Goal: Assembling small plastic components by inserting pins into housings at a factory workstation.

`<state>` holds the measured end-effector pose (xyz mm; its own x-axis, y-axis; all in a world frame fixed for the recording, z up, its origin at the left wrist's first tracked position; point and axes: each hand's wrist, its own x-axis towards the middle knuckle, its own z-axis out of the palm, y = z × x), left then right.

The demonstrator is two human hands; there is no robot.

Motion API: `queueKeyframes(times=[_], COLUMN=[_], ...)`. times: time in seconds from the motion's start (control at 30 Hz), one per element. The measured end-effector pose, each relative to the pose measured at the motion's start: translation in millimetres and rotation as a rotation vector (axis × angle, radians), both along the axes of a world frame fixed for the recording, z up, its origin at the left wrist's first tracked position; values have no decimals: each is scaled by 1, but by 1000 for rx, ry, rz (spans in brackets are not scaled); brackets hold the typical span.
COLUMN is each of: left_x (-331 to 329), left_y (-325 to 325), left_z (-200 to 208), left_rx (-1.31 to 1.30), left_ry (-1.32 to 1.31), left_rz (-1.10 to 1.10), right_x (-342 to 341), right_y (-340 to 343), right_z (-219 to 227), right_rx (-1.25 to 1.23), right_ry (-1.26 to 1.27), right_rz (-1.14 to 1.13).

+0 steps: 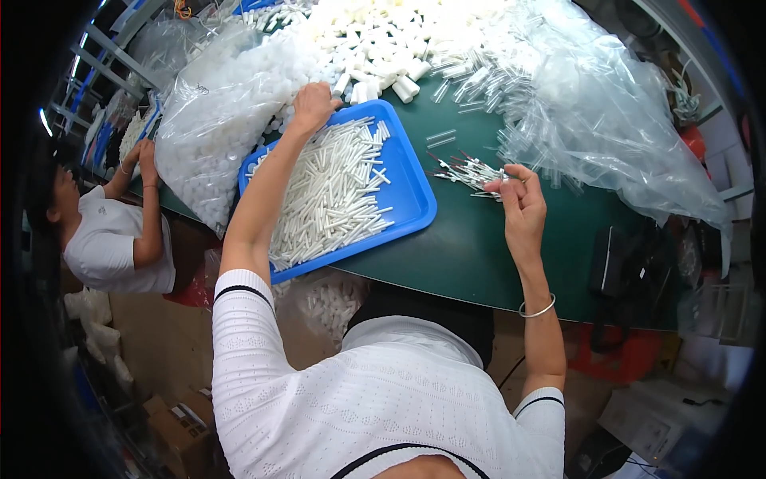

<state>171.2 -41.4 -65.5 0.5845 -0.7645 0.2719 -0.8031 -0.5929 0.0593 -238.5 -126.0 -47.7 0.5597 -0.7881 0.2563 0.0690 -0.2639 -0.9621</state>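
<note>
My left hand reaches over the far rim of a blue tray filled with short white sticks. Its fingers are curled downward beside the white cylinders and smaller white caps; what they hold, if anything, is hidden. On the right, my right hand has thumb and fingers pinched together on a small white piece. It is at the near end of a loose bunch of thin white pieces with dark and reddish tips, lying on the green table.
Clear tubes spill across the far right beside a large transparent bag. Another plastic bag of white caps stands left of the tray. A black case lies at the right edge. Another person works at the left.
</note>
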Motion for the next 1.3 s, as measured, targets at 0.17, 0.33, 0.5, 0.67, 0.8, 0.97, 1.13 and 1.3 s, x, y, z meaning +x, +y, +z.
queueKeyframes(times=[0.17, 0.33, 0.5, 0.67, 0.8, 0.97, 1.13, 1.3], left_x=[-30, -168, -257, -278, -280, -285, -283, -280], left_y=[12, 77, 100, 95, 94, 94, 92, 93], left_z=[23, 53, 38, 22, 25, 32, 31, 19], left_rx=[-246, -456, -515, -619, -560, -533, -532, -589], left_ry=[337, 1191, 2094, 2086, 2049, 1984, 1984, 2018], left_rz=[-17, -323, -255, -230, -221, -263, -254, -160], right_x=[-25, -14, -5, -28, -35, -38, -40, -39], right_y=[12, 40, 39, 60, 61, 59, 61, 63], right_z=[6, 13, 19, 33, 32, 30, 30, 26], right_rx=[231, 41, -145, -292, -466, -533, -506, -460], right_ry=[-20, -29, 86, 184, 222, 226, 272, 229], right_rz=[217, 91, 96, 147, 81, 56, 110, 117])
